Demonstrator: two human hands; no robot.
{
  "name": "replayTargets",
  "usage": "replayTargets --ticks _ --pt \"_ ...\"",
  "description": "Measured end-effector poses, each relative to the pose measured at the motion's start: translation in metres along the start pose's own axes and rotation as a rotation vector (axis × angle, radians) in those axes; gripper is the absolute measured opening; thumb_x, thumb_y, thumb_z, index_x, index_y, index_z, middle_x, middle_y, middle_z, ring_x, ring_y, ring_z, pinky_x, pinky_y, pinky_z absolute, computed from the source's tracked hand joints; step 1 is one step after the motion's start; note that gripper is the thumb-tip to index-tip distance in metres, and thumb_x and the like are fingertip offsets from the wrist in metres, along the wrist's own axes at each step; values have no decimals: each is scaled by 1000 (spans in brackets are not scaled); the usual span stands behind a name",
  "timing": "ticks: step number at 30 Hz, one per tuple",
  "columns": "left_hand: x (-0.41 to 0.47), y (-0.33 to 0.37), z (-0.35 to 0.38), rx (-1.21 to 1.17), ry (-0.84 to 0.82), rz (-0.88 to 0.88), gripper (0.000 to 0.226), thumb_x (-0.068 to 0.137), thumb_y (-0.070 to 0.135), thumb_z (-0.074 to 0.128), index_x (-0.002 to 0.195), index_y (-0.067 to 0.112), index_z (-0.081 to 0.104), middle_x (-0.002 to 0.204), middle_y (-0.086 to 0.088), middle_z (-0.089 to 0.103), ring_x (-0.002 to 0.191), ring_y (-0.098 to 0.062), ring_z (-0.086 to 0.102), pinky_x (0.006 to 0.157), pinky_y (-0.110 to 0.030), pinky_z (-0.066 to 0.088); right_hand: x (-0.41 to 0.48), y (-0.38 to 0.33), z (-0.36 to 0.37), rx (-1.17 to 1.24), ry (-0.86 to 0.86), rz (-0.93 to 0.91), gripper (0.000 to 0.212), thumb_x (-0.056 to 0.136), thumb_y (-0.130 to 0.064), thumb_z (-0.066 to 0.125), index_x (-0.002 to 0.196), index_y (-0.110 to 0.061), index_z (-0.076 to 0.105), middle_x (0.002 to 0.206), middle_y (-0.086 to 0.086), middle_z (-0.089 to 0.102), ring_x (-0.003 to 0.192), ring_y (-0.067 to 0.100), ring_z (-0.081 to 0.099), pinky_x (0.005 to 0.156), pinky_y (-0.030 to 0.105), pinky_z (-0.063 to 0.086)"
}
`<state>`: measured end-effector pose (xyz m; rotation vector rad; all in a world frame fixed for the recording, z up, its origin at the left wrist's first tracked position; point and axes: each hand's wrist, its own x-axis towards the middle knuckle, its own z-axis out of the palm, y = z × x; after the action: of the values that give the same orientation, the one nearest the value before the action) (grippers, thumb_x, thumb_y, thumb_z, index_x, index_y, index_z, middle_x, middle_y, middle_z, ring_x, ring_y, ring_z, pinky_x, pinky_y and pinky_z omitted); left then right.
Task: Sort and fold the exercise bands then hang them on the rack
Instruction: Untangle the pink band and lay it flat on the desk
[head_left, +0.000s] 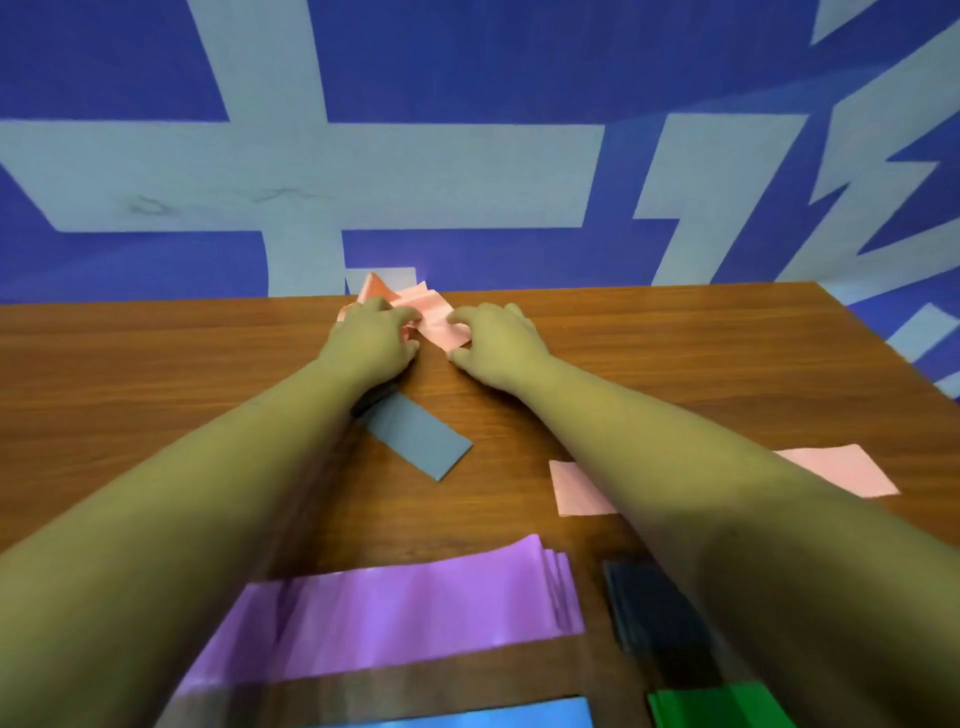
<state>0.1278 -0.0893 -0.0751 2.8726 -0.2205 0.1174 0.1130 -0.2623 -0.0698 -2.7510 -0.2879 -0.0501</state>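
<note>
At far edge of brown wood-grain tabletop (156, 395), about midway along it: crumpled pale pink elastic exercise band (434, 318), bunched in a loose heap, one corner poking up past the edge. Gripped from the left by left hand (371, 340), fingers curled down over the heap and clamped on it, thumb tucked at the near side. Pinched from the right by right hand (501, 343), fingers bent together over the heap's near right border, thumb low against the wood just below. Both forearms bare, stretched out over the middle of the tabletop. Just nearer than the left hand: flat grey-blue folded band strip (421, 439), lying diagonally, far end hidden under the left wrist. Toward the right edge: flat pale pink folded rectangle of band (836, 470), crossed by the right forearm and showing on both sides of it. Toward the near edge, left of centre: stack of glossy purple bands (395, 618), several layers fanned at the right end, left part behind the left forearm. Just beside it on the right: dark navy folded band (649, 608), partly under the right forearm. Closest of all, cut off by the frame: light blue band (467, 714) and green band (717, 706), apart from each other. Behind the far edge: blue wall with pale grey shapes (467, 171).
</note>
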Motion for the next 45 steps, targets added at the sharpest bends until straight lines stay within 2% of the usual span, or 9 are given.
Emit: replayTargets --ticks 5,8,16,19,24,28,35,42,45 --pt "13 -7 5 -56 100 31 26 88 9 54 108 19 67 113 -16 50 97 -35 53 84 -34 42 8 0 16 38 154 -21 13 92 -31 62 100 -24 69 113 2 60 110 28 52 94 44 45" --pt "5 -11 -5 -117 108 41 27 82 -6 53 96 12 69 104 -17 58 90 -33 58 71 -27 36 0 -6 8 142 129 -18 12 93 -28 59 95 -20 68 105 3 66 100 26 59 83 37 49" --pt "-54 13 -75 -292 89 173 15 80 1 59 82 16 62 82 -1 62 71 -20 54 57 -23 36 -55 -36 -68 470 311 10 15 92 -22 57 79 -17 61 87 1 66 80 15 57 67 25 36" --pt "-77 22 -107 -317 79 156 21 82 -1 57 85 19 60 78 8 60 75 -20 56 60 -15 39 -74 -55 -113 521 382 12 14 92 -23 56 82 -16 63 95 4 64 83 15 57 67 22 35" --pt "-116 45 -158 -442 10 188 46 83 18 71 123 27 52 127 5 54 114 -11 51 87 -25 40 -120 -85 -176 557 419 -79 15 95 -20 52 82 -15 58 75 -5 57 70 12 51 58 20 38" --pt "-157 80 -192 -748 -39 324 54 86 36 72 136 31 50 137 14 56 127 -3 50 106 -32 41 -156 -105 -209 635 416 -127 14 93 -15 53 82 -14 61 73 -7 59 69 10 54 61 23 43" --pt "-213 125 -227 -1290 -159 354 46 85 22 61 127 3 57 115 -10 66 104 -21 63 93 -33 47 -216 -126 -268 784 454 -76 18 86 -17 52 83 -7 67 80 4 70 70 12 59 62 26 48" --pt "-258 142 -234 -1286 -142 337 36 81 26 73 106 2 62 100 -11 66 91 -24 61 83 -40 43 -269 -117 -281 840 322 -44 18 90 -23 64 89 -8 72 83 4 70 75 16 64 67 35 56" --pt "-272 146 -232 -1286 -129 324 18 79 30 74 91 18 66 92 -8 65 85 -22 60 75 -38 42 -289 -110 -278 893 227 -75 19 90 -21 68 100 -5 73 93 6 72 78 12 67 61 28 56"
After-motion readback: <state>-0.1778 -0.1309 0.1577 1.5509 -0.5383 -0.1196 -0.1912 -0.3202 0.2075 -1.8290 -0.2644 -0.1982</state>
